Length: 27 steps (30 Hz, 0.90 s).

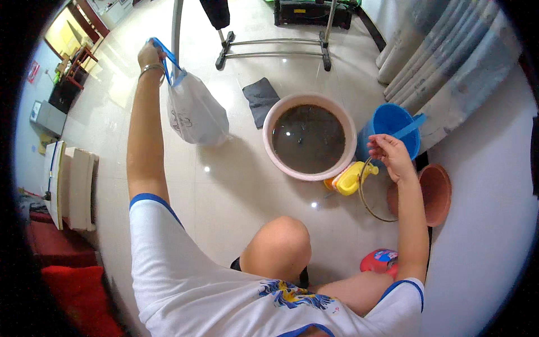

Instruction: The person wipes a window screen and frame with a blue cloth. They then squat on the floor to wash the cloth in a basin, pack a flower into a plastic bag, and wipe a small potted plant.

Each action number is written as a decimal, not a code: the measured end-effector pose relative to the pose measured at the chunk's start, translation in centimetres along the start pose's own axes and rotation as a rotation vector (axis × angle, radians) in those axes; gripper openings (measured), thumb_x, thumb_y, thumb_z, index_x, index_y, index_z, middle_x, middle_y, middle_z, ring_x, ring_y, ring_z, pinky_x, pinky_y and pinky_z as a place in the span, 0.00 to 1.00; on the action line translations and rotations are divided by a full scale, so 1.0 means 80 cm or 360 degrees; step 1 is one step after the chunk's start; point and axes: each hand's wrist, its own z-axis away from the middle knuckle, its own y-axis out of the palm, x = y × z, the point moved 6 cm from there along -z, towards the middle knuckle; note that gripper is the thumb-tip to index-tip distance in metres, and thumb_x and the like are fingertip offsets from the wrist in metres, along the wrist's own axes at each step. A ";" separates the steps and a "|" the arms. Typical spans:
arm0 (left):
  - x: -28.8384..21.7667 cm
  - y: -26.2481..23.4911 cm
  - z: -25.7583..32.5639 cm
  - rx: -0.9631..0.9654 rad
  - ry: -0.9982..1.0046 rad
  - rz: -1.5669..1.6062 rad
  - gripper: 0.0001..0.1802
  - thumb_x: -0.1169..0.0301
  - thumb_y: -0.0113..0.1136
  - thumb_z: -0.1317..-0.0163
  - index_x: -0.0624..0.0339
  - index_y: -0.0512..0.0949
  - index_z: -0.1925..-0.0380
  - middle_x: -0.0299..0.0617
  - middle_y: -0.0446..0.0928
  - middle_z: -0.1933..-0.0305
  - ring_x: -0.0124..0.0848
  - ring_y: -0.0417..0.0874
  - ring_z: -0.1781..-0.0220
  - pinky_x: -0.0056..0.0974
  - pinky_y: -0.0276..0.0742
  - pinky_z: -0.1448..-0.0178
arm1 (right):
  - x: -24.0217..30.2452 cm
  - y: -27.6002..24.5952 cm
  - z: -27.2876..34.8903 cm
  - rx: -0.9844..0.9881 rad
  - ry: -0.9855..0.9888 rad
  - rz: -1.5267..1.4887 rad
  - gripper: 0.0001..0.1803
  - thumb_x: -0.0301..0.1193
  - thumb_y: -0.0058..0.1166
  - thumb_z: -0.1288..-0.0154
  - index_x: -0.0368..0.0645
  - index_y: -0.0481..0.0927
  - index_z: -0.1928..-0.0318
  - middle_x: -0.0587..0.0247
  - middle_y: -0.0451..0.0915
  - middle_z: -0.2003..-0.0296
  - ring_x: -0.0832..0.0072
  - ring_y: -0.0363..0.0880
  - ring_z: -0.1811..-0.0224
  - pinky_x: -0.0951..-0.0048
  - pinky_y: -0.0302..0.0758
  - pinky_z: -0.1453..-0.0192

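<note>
Left hand (150, 55) is up and out, fingers closed around the blue handles of a white plastic bag (193, 112), which hangs full and rounded, its thin film crinkled, above the glossy pale tiled floor (224, 191). A metal bangle (151, 69) circles that wrist. Right hand (389, 153) sits lower, fingers curled in a loose pinch on a thin, stiff wire loop (368, 194) that arcs down beside a yellow plastic jug (351, 178). The jug lies just against the rim of a wide, round pink basin (310, 136) filled with dark, murky water. Just right of the basin stands a blue plastic bucket (390, 126) with a blue handle poking out. A shallow terracotta-coloured dish (435, 194) lies near the right forearm. A dark grey cloth (261, 98) lies flat beyond the basin, and a red container (379, 261) sits by the knee.
</note>
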 end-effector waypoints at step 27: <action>0.197 0.006 0.065 0.0443 0.1003 -0.2241 0.32 0.56 0.59 0.50 0.68 0.71 0.49 0.61 0.72 0.49 0.53 0.71 0.46 0.47 0.63 0.40 | -0.080 -0.073 0.033 -0.0202 0.0093 0.0320 0.13 0.35 0.48 0.34 0.38 0.79 0.58 0.66 0.79 0.65 0.82 0.74 0.65 0.81 0.72 0.59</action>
